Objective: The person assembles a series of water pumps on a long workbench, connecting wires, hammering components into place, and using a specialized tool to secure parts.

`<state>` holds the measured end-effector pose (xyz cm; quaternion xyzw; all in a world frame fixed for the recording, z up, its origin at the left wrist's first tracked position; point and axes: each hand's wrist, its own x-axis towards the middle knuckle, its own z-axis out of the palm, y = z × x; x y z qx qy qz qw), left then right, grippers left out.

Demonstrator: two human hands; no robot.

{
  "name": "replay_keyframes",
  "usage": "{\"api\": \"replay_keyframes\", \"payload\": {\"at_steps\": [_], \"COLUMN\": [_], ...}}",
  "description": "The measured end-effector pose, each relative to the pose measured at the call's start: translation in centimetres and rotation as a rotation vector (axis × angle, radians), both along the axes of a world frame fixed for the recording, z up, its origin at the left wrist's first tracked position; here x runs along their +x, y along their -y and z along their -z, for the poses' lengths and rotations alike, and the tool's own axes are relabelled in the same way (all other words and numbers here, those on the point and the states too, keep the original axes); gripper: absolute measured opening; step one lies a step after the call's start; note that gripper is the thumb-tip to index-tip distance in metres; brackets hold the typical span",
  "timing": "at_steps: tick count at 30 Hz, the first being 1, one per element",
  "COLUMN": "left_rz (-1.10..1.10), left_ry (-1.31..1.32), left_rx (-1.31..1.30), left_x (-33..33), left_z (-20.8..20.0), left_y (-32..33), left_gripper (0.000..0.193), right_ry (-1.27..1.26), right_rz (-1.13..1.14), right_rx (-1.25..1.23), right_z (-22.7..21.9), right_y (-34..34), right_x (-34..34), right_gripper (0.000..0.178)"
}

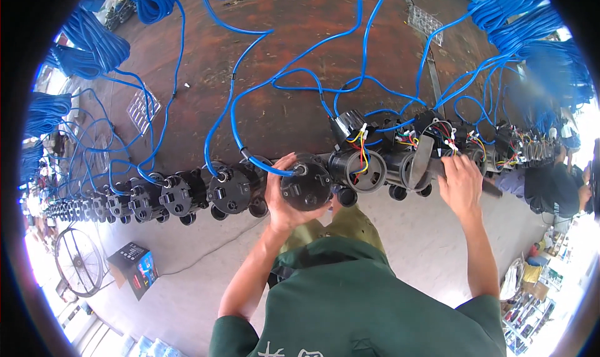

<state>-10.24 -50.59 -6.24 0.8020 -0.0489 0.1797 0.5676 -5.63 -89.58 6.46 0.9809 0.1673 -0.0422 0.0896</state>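
My left hand point(280, 204) is closed round the side of a black cylindrical housing point(307, 183). A blue cable point(265, 164) enters the round black end cap that faces me. Just right of it stands an uncapped cylinder point(358, 170) with red, yellow and white wires at its mouth. Beyond that, a greyish flat piece point(420, 163) lies across another open cylinder point(403, 172). My right hand point(461, 185) has its fingers curled over something dark beside these cylinders; what it grips is mostly hidden.
Capped black cylinders point(234, 191) line the bench edge leftward, and wired open ones point(531, 149) rightward. Blue cable coils point(94, 41) ring the dark bench top point(206, 94). On the floor are a printed box point(132, 268) and a spoked wheel point(79, 262). Another person point(550, 188) is at far right.
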Motion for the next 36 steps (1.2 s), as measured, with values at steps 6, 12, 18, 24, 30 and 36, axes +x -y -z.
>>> {"api": "replay_keyframes", "payload": {"at_steps": [6,12,18,24,30,36], "left_rz": [-0.031,-0.046,-0.042,-0.036,-0.001,-0.024], "left_ry": [-0.038,-0.076,-0.002,-0.036,-0.043,-0.061], "left_rx": [0.014,0.015,-0.011,-0.019,-0.048,-0.068], "left_x": [0.0,-0.4,-0.5,-0.9,-1.1,-1.2], "left_z": [-1.0,-1.2,0.0,-0.9,0.2,-0.6], "left_y": [0.1,0.1,0.1,-0.4,-0.5,-0.6], "left_gripper": [0.104,0.102,0.105,0.102,0.106,0.102], "right_ry": [-0.160,-0.635,-0.468,-0.480,-0.521,-0.578], "right_rz": [0.330,0.271,0.058,-0.135,-0.011,0.048], "right_rx": [0.698,0.956,0.623,0.837,0.456,0.942], "right_z": [0.4,-4.1,-4.0,-9.2,-4.4,-8.6], "right_y": [-5.6,-12.7,-16.8,-19.8,-23.7,-21.1], "right_x": [-5.7,-4.9,-3.3,-2.7,-3.4,-2.8], "right_gripper": [0.023,0.016,0.024,0.024,0.027,0.028]}}
